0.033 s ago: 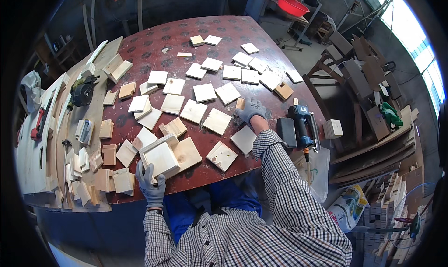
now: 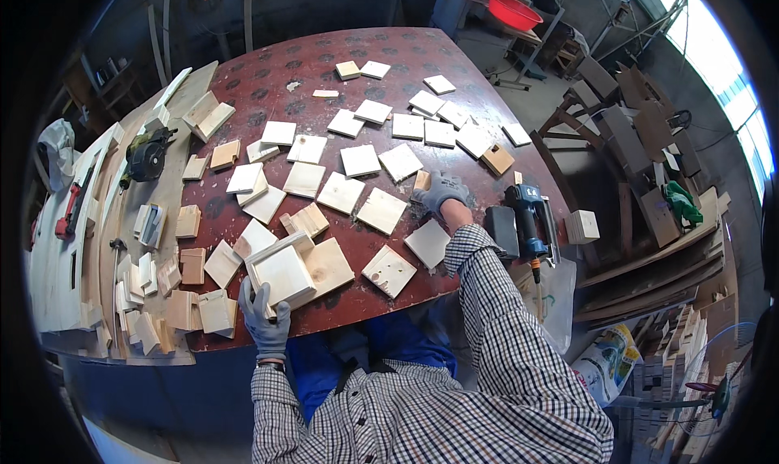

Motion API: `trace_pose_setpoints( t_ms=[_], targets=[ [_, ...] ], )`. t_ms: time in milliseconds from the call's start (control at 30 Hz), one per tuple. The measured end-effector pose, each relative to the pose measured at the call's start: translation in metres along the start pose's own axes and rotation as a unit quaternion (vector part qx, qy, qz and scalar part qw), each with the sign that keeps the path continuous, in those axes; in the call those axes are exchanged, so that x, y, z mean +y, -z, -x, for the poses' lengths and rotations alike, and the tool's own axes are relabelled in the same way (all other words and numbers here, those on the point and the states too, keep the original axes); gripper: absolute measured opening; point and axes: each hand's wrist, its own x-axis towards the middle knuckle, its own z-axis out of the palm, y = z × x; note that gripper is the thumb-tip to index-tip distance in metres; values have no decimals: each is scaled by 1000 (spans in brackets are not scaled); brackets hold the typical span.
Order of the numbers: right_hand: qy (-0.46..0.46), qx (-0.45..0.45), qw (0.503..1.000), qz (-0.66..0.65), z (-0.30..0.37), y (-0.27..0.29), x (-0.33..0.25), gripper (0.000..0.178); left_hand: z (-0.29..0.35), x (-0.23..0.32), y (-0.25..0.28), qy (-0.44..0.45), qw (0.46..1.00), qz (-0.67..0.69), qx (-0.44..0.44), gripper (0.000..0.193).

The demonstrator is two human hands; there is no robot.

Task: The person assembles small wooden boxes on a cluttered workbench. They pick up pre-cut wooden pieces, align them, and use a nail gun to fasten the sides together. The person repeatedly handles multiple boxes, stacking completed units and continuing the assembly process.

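Note:
My left hand (image 2: 264,321), in a grey work glove, is closed on the near left corner of a small square wooden box (image 2: 281,274) at the table's front edge. That box rests tilted against a pale wooden board (image 2: 328,268). Farther right, my right hand (image 2: 445,191), also gloved, reaches down to the tabletop with its fingers curled at a small wooden block (image 2: 422,181). The fingertips there are partly hidden. Many thin square wooden pieces (image 2: 381,211) lie scattered around both hands on the dark red table (image 2: 268,62).
A nail gun (image 2: 531,225) lies right of my right forearm, by a wooden block (image 2: 582,227). At the left are a green-black power tool (image 2: 148,157), a red tool (image 2: 71,212) and wood offcuts (image 2: 150,332). A red basin (image 2: 514,10) stands far back.
The whole view has shifted very slightly to the side. Both hands stay in the same places, on the box and at the small block.

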Motion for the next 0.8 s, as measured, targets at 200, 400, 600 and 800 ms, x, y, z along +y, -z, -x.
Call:
trace_pose_setpoints(
  t_ms=[200,400,600,800],
  targets=[
    [19,-15,1000,17,-3,14,30,74,0,1,-2,-5,1000,8,-3,57],
    [196,67,868,-452,21,3,62,27,2,-1,3,0,1000,1,-3,57],
    [356,196,769,-494,92,31,54,41,4,-3,1,12,1000,7,-7,57],
    [383,233,767,-458,113,42,49,45,3,-3,1,2,1000,7,-1,57]
  ],
)
